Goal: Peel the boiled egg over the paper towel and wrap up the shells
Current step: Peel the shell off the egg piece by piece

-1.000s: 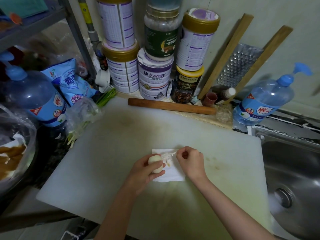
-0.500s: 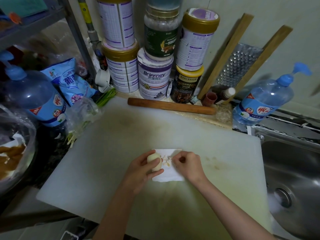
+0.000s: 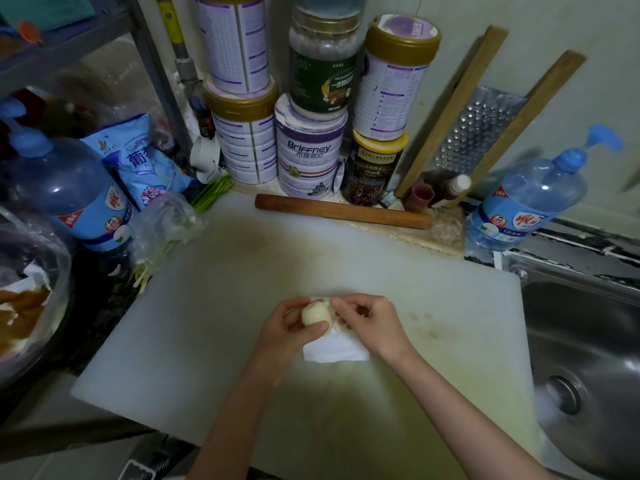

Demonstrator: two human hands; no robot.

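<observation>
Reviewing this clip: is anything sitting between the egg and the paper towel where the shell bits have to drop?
Nothing visible does. The left hand holds the egg just over the far edge of the paper towel, the right hand pinches at it, and the towel lies flat on the cutting board beneath.

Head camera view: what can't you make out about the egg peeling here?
Underside of the egg: head view, hidden by the left hand gripping it, so how far it is peeled is unknown.
Far half of the paper towel: head view, covered by both hands.
Whether the right hand pinches anything: head view, too small and blurred.
</observation>
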